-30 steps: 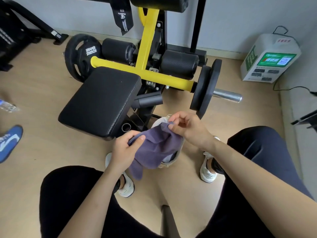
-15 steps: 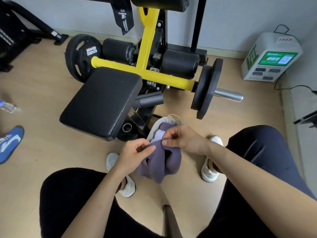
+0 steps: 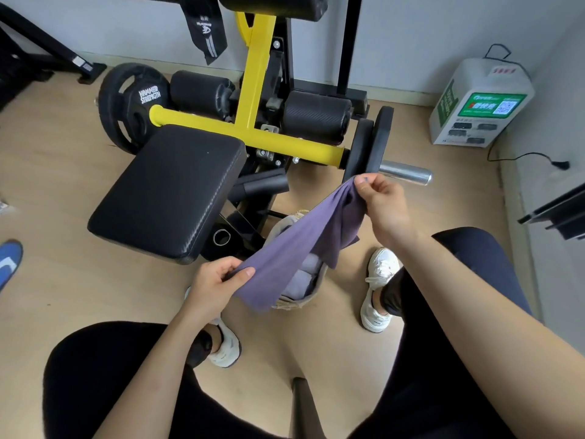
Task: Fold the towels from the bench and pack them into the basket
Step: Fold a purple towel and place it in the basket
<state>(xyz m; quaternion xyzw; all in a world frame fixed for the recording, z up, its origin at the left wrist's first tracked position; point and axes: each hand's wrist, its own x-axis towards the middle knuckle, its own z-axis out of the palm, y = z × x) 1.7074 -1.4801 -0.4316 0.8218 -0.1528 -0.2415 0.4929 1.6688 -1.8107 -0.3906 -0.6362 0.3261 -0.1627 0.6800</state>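
Left hand [image 3: 218, 280] and right hand [image 3: 383, 201] each pinch an end of the purple towel [image 3: 294, 245] over the basket [image 3: 297, 304]; looks light, limp, unbreakable, best held by corners.

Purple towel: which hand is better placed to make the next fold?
Probably the right hand: it pinches the raised end of the purple towel and can swing it down to the left hand, which grips the low end beside the basket.

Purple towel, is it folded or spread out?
Spread out: the purple towel stretches between left hand and right hand, each pinching an end, over the basket.
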